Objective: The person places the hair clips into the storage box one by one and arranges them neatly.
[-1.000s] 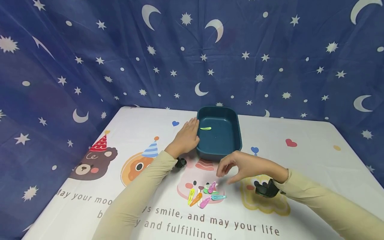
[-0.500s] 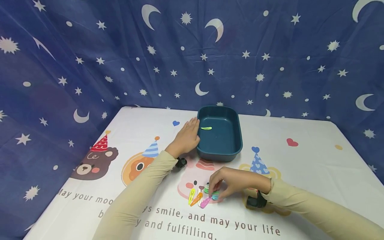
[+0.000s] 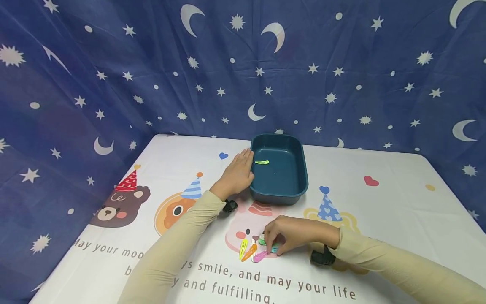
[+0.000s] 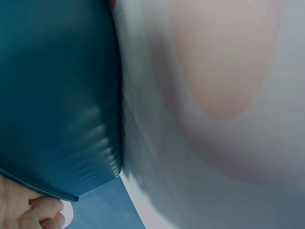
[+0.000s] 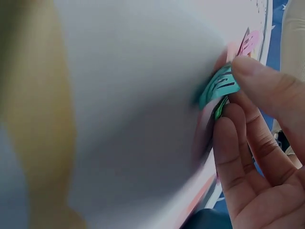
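My left hand (image 3: 236, 174) rests with straight fingers against the left wall of a dark teal plastic bin (image 3: 279, 198); the left wrist view shows its fingers (image 4: 45, 210) at the rim. In the bin lies one yellow-green snap hair clip (image 3: 262, 162). My right hand (image 3: 290, 233) is down at the small pile of hair clips, thumb and forefinger pinching a turquoise hair clip (image 5: 220, 87). Left of those fingers lie a pink hair clip (image 3: 260, 256), an orange hair clip (image 3: 249, 253), a yellow hair clip (image 3: 243, 249) and a white one. A green hair clip (image 3: 262, 240) is partly hidden behind the fingers.
A white tablecloth (image 3: 398, 211) printed with cartoon animals and lettering covers the table. Behind the bin hangs a dark blue curtain (image 3: 212, 63) with moons and stars, close to the table's back edge.
My right hand has come down and slightly toward me from above the pile, and its fingers have closed on the turquoise clip. The left hand and the bin stay in place.
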### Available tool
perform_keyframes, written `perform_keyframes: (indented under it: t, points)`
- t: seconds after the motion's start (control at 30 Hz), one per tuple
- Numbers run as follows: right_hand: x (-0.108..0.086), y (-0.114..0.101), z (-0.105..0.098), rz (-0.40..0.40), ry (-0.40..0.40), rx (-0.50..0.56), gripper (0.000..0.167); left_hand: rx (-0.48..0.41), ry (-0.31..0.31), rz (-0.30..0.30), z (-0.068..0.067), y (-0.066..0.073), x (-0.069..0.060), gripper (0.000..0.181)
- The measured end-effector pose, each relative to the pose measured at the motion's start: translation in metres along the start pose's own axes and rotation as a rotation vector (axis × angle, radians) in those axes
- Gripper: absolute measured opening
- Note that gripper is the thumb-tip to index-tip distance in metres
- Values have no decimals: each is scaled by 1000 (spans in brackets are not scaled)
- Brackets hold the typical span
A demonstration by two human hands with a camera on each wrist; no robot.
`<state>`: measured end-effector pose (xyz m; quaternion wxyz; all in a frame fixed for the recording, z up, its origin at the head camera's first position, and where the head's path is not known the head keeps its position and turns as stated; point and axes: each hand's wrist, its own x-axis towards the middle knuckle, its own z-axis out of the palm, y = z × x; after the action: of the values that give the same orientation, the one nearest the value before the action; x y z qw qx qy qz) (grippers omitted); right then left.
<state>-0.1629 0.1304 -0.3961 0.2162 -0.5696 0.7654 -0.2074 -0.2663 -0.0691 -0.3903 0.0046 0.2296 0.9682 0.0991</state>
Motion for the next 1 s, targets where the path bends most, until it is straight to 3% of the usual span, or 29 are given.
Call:
perform_keyframes:
  t: [0.47,0.77,1.0]
  points:
    - [-20,13,-9,68,58,-25,15,5,-11,-7,0,1,0,63]
    - [-31,21,-9,141,45,75,17,4,-10,-7,0,0,1,63]
    - [-34,22,-8,136,30,98,16,3,-18,-9,0,0,0,63]
